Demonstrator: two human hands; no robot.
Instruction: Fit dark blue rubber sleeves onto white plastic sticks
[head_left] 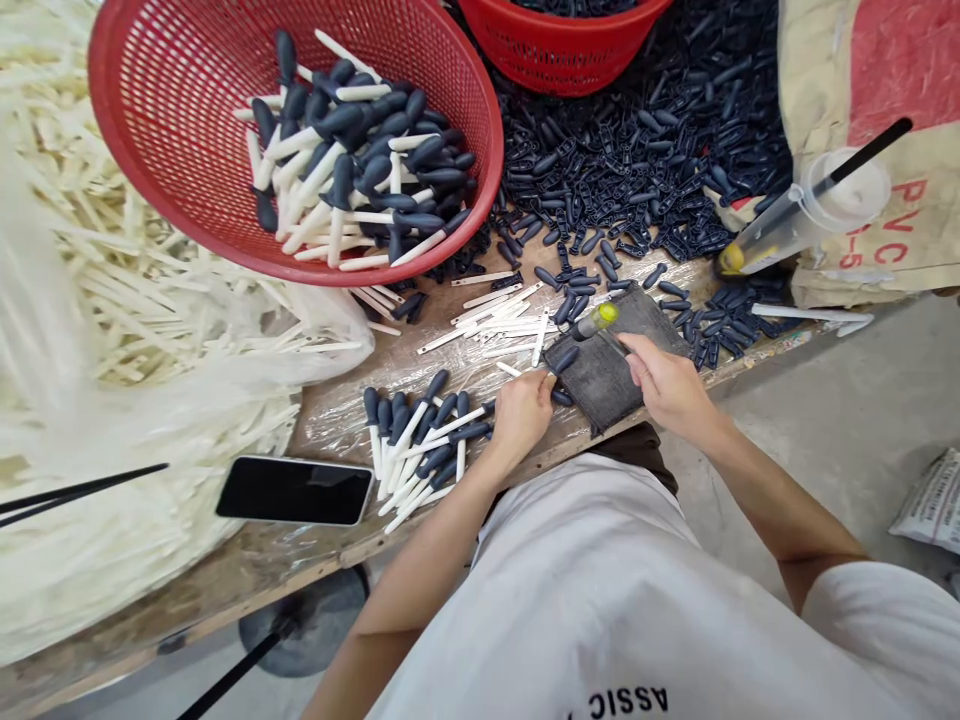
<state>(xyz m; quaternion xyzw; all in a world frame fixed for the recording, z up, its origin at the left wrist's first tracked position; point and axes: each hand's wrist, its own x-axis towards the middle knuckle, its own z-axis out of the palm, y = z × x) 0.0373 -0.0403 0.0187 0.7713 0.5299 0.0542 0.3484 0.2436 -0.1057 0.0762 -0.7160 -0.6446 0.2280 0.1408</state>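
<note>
My left hand (523, 410) is closed near the left edge of a dark grey cloth pad (611, 385), its fingers pinched on a dark blue handle piece (566, 360). Over the pad's right part is my right hand (664, 385), fingers curled together with a thin, blurred item at the fingertips that I cannot make out. A small clear tube with a yellow end (596, 320) lies on the pad's upper left. White sticks (495, 320) and loose dark pieces (577, 300) lie just beyond. Assembled white-and-dark pieces (424, 440) are piled left of my left hand.
A red basket (172, 190) of assembled pieces stands at the upper left, another red basket (570, 50) at the top. Dark parts (637, 150) are heaped behind. A phone (295, 490) lies at the table's front left. A PVC sack (877, 230) and plastic cup (795, 215) are at right.
</note>
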